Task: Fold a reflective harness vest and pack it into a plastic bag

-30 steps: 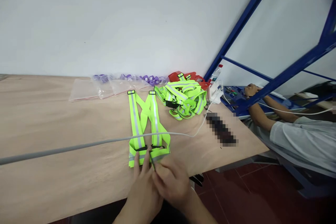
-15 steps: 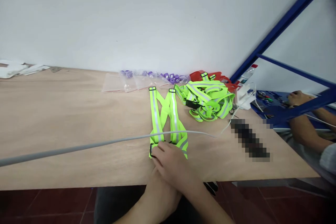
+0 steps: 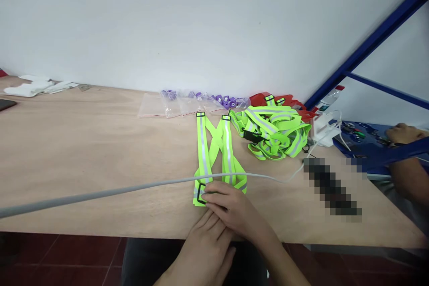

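Where the wooden tabletop (image 3: 83, 152) meets the white wall (image 3: 167, 22), I see my right hand (image 3: 231, 208) fingers (image 3: 214, 193) curled flat on the vest's (image 3: 217, 156) near hem, gripping nothing; left hand (image 3: 204, 250) open.

a strap harness (image 3: 217, 152) lies on the table (image 3: 83, 152), cable (image 3: 100, 193) across it, strap pile (image 3: 273, 132) at its right.

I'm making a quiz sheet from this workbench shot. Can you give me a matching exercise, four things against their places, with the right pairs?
Things:
1. flat reflective strap vest
2. pile of reflective strap vests
3. clear bags of purple parts
4. grey cable

Places:
A. along the wall at the back of the table
B. heaped right of the flat one, in front of red items
C. running across the table from the left edge, over the flat vest
D. spread out mid-table, its near end under the right hand

Pairs: 1-D, 2-B, 3-A, 4-C
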`<action>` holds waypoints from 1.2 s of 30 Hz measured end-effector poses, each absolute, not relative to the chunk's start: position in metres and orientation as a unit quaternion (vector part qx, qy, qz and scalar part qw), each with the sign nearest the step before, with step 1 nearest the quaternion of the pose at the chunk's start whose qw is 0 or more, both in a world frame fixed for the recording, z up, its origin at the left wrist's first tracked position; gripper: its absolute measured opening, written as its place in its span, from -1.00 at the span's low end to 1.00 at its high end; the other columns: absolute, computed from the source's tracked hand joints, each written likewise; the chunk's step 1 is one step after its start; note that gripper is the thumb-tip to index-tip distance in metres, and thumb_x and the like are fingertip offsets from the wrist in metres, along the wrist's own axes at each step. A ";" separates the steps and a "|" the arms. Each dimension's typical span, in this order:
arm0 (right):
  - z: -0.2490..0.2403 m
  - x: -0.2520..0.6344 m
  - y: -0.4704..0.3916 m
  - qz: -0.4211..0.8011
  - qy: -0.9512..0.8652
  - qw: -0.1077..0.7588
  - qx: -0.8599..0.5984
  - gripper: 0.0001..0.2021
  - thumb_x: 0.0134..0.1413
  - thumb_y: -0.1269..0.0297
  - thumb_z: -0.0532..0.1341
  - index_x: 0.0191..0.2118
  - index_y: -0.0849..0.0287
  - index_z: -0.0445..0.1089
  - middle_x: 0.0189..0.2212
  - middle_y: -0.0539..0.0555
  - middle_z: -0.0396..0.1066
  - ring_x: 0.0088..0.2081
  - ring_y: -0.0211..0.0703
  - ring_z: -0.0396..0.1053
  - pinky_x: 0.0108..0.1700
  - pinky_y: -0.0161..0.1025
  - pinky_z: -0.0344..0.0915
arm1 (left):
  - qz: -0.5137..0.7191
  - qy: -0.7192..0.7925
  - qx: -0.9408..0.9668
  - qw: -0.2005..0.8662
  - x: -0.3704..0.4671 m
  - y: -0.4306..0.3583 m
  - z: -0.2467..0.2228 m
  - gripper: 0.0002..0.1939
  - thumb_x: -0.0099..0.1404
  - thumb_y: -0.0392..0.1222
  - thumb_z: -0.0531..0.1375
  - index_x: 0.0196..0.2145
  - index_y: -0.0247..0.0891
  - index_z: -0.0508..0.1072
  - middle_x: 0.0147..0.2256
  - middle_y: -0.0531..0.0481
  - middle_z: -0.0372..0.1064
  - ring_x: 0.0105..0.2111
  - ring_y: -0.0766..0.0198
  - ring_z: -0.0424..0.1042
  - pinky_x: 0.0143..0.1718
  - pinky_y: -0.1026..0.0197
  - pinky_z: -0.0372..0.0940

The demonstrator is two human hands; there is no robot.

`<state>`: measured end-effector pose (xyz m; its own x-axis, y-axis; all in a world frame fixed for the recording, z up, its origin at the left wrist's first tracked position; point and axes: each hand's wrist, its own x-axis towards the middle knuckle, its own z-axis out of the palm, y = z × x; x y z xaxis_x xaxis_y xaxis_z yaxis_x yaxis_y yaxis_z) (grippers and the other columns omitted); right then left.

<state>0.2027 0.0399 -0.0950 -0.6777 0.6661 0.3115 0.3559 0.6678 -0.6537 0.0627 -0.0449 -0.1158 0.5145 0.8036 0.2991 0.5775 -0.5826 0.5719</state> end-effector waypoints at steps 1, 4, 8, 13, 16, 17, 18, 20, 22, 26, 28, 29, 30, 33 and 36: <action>-0.096 0.202 0.041 0.287 -0.871 0.274 -0.288 -0.78 0.31 0.46 0.17 -0.13 0.11 0.57 -0.11 0.08 0.52 -0.01 -0.17 0.45 0.05 -0.23 0.41 | 0.274 0.409 0.846 0.206 0.063 -0.045 -0.116 -0.58 0.36 -0.25 0.19 0.16 -0.33 0.41 0.13 -0.22 0.43 0.18 -0.05 0.36 0.23 -0.11 0.28; -0.097 0.199 0.044 0.297 -0.872 0.274 -0.275 -0.79 0.32 0.43 0.17 -0.13 0.10 0.58 -0.11 0.08 0.54 -0.02 -0.17 0.46 0.06 -0.22 0.42 | 0.274 0.410 0.847 0.197 0.064 -0.045 -0.123 -0.60 0.34 -0.26 0.21 0.12 -0.34 0.44 0.09 -0.24 0.46 0.12 -0.08 0.41 0.18 -0.14 0.34; -0.099 0.192 0.050 0.313 -0.873 0.282 -0.247 -0.83 0.24 0.43 0.25 -0.17 0.06 0.59 -0.14 0.06 0.57 -0.05 -0.10 0.49 0.08 -0.18 0.43 | 0.293 0.414 0.843 0.179 0.065 -0.044 -0.134 -0.66 0.28 -0.25 0.26 0.02 -0.32 0.49 -0.02 -0.20 0.53 0.02 -0.06 0.49 0.10 -0.11 0.40; -0.100 0.188 0.055 0.330 -0.872 0.281 -0.229 -0.83 0.18 0.47 0.30 -0.19 0.07 0.59 -0.16 0.05 0.58 -0.06 -0.10 0.51 0.12 -0.19 0.40 | 0.269 0.412 0.851 0.183 0.063 -0.041 -0.127 -0.64 0.27 -0.23 0.27 0.03 -0.31 0.48 0.00 -0.19 0.51 0.02 -0.05 0.48 0.08 -0.08 0.41; -0.101 0.188 0.057 0.332 -0.870 0.284 -0.228 -0.85 0.19 0.47 0.29 -0.19 0.12 0.58 -0.14 0.06 0.58 -0.06 -0.13 0.51 0.13 -0.18 0.38 | 0.269 0.367 0.864 0.213 0.054 -0.039 -0.107 -0.74 0.35 -0.24 0.21 -0.01 -0.22 0.49 -0.06 -0.08 0.55 -0.05 0.09 0.52 0.05 0.06 0.42; -0.102 0.189 0.057 0.330 -0.870 0.289 -0.225 -0.86 0.20 0.46 0.28 -0.19 0.13 0.57 -0.14 0.06 0.58 -0.05 -0.14 0.50 0.13 -0.17 0.38 | 0.279 0.340 0.869 0.227 0.049 -0.039 -0.100 -0.80 0.39 -0.28 0.17 -0.05 -0.19 0.50 -0.15 -0.02 0.57 -0.15 0.17 0.55 -0.02 0.14 0.44; -0.103 0.189 0.057 0.328 -0.871 0.293 -0.219 -0.87 0.21 0.44 0.28 -0.19 0.14 0.56 -0.15 0.07 0.58 -0.05 -0.15 0.50 0.12 -0.16 0.38 | 0.299 0.320 0.868 0.234 0.044 -0.037 -0.094 -0.82 0.41 -0.32 0.12 -0.12 -0.18 0.50 -0.26 0.02 0.56 -0.26 0.23 0.55 -0.12 0.22 0.45; -0.103 0.190 0.058 0.327 -0.875 0.294 -0.205 -0.90 0.23 0.39 0.26 -0.19 0.14 0.55 -0.15 0.08 0.58 -0.05 -0.16 0.49 0.10 -0.14 0.39 | 0.367 0.318 0.846 0.220 0.032 -0.034 -0.083 -0.79 0.41 -0.38 0.06 -0.22 -0.20 0.47 -0.40 0.03 0.51 -0.40 0.28 0.50 -0.27 0.25 0.43; -0.102 0.190 0.058 0.334 -0.872 0.295 -0.203 -0.88 0.23 0.41 0.22 -0.24 0.15 0.53 -0.16 0.10 0.58 -0.07 -0.16 0.49 0.06 -0.15 0.42 | 0.422 0.357 0.811 0.192 0.023 -0.029 -0.077 -0.79 0.40 -0.42 0.03 -0.22 -0.23 0.43 -0.33 -0.04 0.51 -0.30 0.22 0.52 -0.20 0.19 0.45; -0.096 0.191 0.056 0.366 -0.840 0.322 -0.237 -0.80 0.18 0.46 0.16 -0.42 0.13 0.46 -0.32 0.05 0.55 -0.22 -0.18 0.50 -0.10 -0.21 0.45 | 0.415 0.441 0.776 0.174 0.013 -0.020 -0.080 -0.81 0.43 -0.39 0.04 -0.10 -0.22 0.40 0.01 -0.18 0.45 0.07 0.13 0.44 0.07 0.10 0.41; -0.095 0.192 0.056 0.378 -0.820 0.351 -0.249 -0.80 0.17 0.45 0.17 -0.43 0.12 0.46 -0.36 0.04 0.54 -0.24 -0.18 0.50 -0.13 -0.22 0.45 | 0.393 0.457 0.779 0.174 0.011 -0.018 -0.087 -0.77 0.46 -0.36 0.04 -0.01 -0.21 0.39 0.09 -0.19 0.41 0.11 0.15 0.44 0.07 0.14 0.43; -0.096 0.192 0.056 0.382 -0.809 0.368 -0.252 -0.82 0.16 0.45 0.18 -0.41 0.12 0.48 -0.36 0.04 0.56 -0.24 -0.17 0.51 -0.13 -0.22 0.46 | 0.385 0.456 0.785 0.167 0.010 -0.018 -0.091 -0.74 0.46 -0.36 0.04 0.04 -0.20 0.39 0.11 -0.18 0.40 0.11 0.16 0.44 0.07 0.15 0.43; -0.096 0.193 0.056 0.385 -0.799 0.383 -0.256 -0.83 0.15 0.45 0.19 -0.38 0.12 0.49 -0.34 0.05 0.57 -0.23 -0.16 0.52 -0.12 -0.22 0.46 | 0.379 0.452 0.792 0.157 0.009 -0.017 -0.094 -0.70 0.47 -0.36 0.03 0.09 -0.19 0.38 0.13 -0.17 0.40 0.12 0.17 0.44 0.08 0.15 0.43; -0.099 0.198 0.056 0.387 -0.777 0.413 -0.274 -0.83 0.15 0.48 0.19 -0.30 0.14 0.53 -0.28 0.08 0.60 -0.20 -0.15 0.56 -0.08 -0.22 0.47 | 0.373 0.441 0.806 0.128 0.006 -0.017 -0.103 -0.69 0.48 -0.36 0.04 0.08 -0.18 0.43 0.13 -0.12 0.42 0.10 0.19 0.47 0.09 0.16 0.44; -0.101 0.209 0.053 0.337 -0.787 0.418 -0.303 -0.80 0.18 0.49 0.18 -0.23 0.12 0.53 -0.23 0.09 0.59 -0.17 -0.14 0.56 -0.08 -0.20 0.49 | 0.365 0.440 0.812 0.113 0.005 -0.015 -0.107 -0.75 0.49 -0.34 0.05 -0.04 -0.21 0.49 0.03 -0.10 0.50 0.04 0.19 0.51 0.10 0.12 0.45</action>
<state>0.2088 0.0534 -0.1009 -0.4660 0.7592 0.4543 0.1954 0.5891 -0.7841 0.0054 -0.0154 -0.1069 0.3454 0.7980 0.4938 0.6329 -0.5866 0.5054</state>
